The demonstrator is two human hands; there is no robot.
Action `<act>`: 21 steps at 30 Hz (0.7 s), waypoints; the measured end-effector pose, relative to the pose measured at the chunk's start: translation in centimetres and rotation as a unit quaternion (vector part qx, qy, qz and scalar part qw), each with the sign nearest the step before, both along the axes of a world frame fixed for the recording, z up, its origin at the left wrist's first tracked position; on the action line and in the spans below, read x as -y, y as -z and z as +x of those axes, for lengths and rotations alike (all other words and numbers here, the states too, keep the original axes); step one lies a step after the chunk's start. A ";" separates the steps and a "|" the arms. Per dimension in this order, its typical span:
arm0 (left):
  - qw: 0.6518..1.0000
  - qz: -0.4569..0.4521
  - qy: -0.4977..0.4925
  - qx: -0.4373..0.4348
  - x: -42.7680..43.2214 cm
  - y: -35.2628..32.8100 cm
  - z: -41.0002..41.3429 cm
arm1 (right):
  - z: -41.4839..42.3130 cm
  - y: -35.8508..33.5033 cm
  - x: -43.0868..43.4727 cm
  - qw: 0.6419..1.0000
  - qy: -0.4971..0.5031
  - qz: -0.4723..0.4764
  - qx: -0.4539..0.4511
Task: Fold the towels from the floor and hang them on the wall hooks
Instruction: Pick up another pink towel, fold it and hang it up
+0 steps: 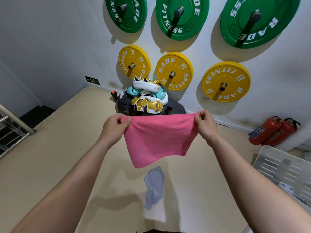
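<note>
A: Pink towel (158, 140) up in the air, both hands pinching its top corners, left hand (114, 127) and right hand (206, 125) stretching it wide!

B: And the grey-blue towel (154, 185) lies crumpled on the beige floor (67, 148) right below.

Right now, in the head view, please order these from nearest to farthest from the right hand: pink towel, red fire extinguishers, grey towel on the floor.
1. pink towel, pinched in the right hand.
2. red fire extinguishers, by the wall, rightward.
3. grey towel, below on the floor.
</note>
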State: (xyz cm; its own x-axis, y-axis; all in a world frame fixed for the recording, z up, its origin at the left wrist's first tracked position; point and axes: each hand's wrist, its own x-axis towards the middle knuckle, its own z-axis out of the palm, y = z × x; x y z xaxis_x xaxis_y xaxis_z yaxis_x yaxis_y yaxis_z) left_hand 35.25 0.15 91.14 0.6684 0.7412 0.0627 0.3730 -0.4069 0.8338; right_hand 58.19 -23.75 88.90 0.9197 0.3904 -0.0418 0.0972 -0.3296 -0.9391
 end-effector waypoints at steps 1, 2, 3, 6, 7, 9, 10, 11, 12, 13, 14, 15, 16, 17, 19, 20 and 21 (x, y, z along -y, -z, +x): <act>0.999 -0.014 -0.017 0.029 0.2 0.0 0.2 | -0.1 0.0 -0.1 1.000 -0.005 0.007 -0.009; 0.998 -0.022 -0.036 0.054 0.3 0.0 0.4 | -0.2 0.1 -0.2 1.000 -0.011 0.020 -0.022; 0.995 -0.028 -0.057 0.073 0.4 0.1 0.6 | -0.4 0.0 -0.2 0.998 -0.017 0.037 -0.039; 0.982 -0.074 -0.144 0.099 0.2 0.3 1.1 | -0.4 0.2 -0.1 0.994 -0.021 0.074 -0.083; 0.975 -0.090 -0.177 0.100 0.2 0.4 1.3 | -0.4 0.3 -0.1 0.993 -0.013 0.075 -0.096; 0.966 -0.104 -0.218 0.090 0.5 0.7 1.7 | -0.6 0.6 -0.3 0.991 0.024 0.070 -0.116; 0.965 -0.110 -0.223 0.082 0.8 1.1 2.0 | -1.0 0.8 -0.4 0.989 0.050 0.063 -0.122; 0.965 -0.119 -0.221 0.073 1.3 1.4 2.3 | -1.5 1.0 -0.6 0.987 0.070 0.059 -0.130; 0.966 -0.132 -0.213 0.064 2.0 1.7 2.5 | -2.3 1.2 -0.7 0.985 0.081 0.064 -0.140; 0.967 -0.150 -0.199 0.058 2.7 2.1 2.7 | -3.4 1.2 -0.8 0.982 0.075 0.076 -0.156; 0.968 -0.167 -0.183 0.051 3.6 2.6 2.9 | -4.6 1.4 -1.1 0.980 0.054 0.090 -0.170; 0.970 -0.178 -0.162 0.042 4.5 3.1 3.0 | -5.8 1.5 -1.3 0.979 0.024 0.097 -0.178; 0.973 -0.184 -0.135 0.034 5.5 3.5 3.0 | -7.1 1.7 -1.6 0.978 -0.007 0.100 -0.181; 0.976 -0.186 -0.108 0.031 6.5 4.0 3.0 | -8.3 1.8 -1.8 0.977 -0.033 0.103 -0.185; 0.979 -0.190 -0.065 0.031 8.1 4.6 3.0 | -9.9 2.3 -2.4 0.974 -0.060 0.114 -0.186; 0.979 -0.196 -0.047 0.034 8.8 4.8 3.0 | -10.4 2.5 -2.7 0.974 -0.065 0.118 -0.182; 0.978 -0.204 -0.034 0.036 9.2 5.0 3.0 | -10.8 2.8 -2.9 0.975 -0.068 0.120 -0.177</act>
